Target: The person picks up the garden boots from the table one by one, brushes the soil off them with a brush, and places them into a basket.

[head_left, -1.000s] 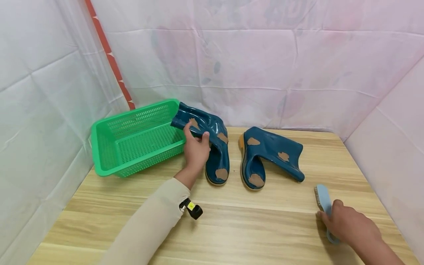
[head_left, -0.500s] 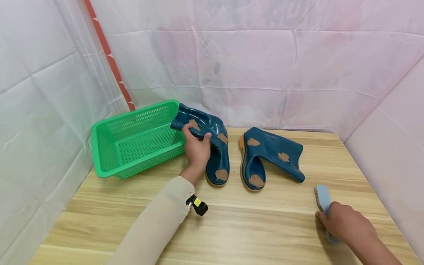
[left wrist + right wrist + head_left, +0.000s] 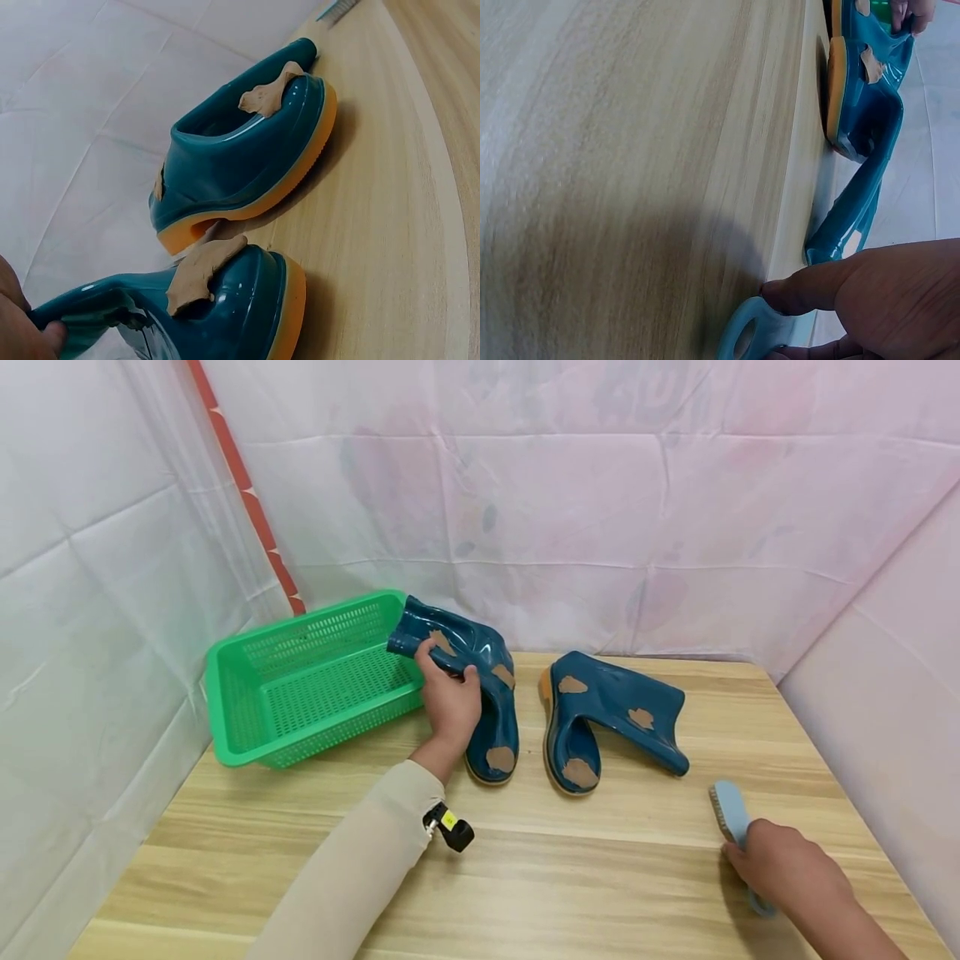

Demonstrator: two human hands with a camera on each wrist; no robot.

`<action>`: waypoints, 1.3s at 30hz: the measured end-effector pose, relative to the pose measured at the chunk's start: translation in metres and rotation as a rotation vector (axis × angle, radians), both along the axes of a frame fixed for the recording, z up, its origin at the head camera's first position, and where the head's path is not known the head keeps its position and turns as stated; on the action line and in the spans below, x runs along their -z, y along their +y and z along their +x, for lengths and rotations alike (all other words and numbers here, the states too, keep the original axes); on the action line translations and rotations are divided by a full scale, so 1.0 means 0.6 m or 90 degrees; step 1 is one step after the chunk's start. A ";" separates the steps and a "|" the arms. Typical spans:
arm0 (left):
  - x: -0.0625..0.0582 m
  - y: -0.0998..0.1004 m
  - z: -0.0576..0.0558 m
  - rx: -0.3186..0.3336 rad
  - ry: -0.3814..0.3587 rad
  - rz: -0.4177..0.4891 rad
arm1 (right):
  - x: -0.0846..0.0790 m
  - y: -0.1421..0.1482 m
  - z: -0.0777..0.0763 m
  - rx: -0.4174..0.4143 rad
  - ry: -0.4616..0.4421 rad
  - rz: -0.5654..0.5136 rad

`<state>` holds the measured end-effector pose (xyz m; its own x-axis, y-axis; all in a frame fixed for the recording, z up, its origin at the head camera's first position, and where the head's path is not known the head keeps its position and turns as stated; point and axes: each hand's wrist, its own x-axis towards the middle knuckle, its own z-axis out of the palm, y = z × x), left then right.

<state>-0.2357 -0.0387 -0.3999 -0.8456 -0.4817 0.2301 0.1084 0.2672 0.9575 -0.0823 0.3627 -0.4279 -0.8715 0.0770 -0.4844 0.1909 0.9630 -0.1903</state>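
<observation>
My left hand [image 3: 452, 702] grips the folded shaft of a dark blue rain boot [image 3: 491, 647], thumb on one side and fingers on the other. Its shaft leans toward the green basket and overlaps the rim in the head view; the toe points toward me. Brown patches mark the shaft, ankle and toe. A matching rain boot [image 3: 626, 697] lies to the right, its shaft bent over to the right, with similar patches and an orange sole [image 3: 315, 142]. At the right, my right hand [image 3: 791, 864] holds a light blue scrub brush [image 3: 731, 810] by its handle [image 3: 761, 330], bristles facing left.
The green perforated basket [image 3: 322, 756] stands at the back left of the wooden table [image 3: 525, 893]. White sheets [image 3: 555, 502] hang close behind the table and along both sides. A small black device [image 3: 450, 827] is fixed to my left sleeve [image 3: 360, 860].
My left wrist and forearm have shifted slightly to the right while the hand stays on the boot. The boots, basket and brush lie nearly as before.
</observation>
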 end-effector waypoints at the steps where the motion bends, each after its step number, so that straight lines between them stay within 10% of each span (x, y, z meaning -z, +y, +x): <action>1: 0.001 0.000 0.000 0.004 0.001 0.007 | 0.002 0.001 -0.001 0.001 0.000 0.000; 23: -0.018 0.003 0.016 0.072 0.038 0.023 | 0.006 0.005 -0.001 -0.005 0.015 0.000; 39: -0.038 -0.048 0.057 0.285 0.044 -0.043 | -0.009 -0.001 0.005 -0.004 0.013 0.022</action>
<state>-0.2017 -0.0674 -0.3769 -0.9486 -0.0538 0.3119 0.2908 0.2411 0.9259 -0.0794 0.3623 -0.4225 -0.8817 0.0882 -0.4634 0.1818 0.9700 -0.1613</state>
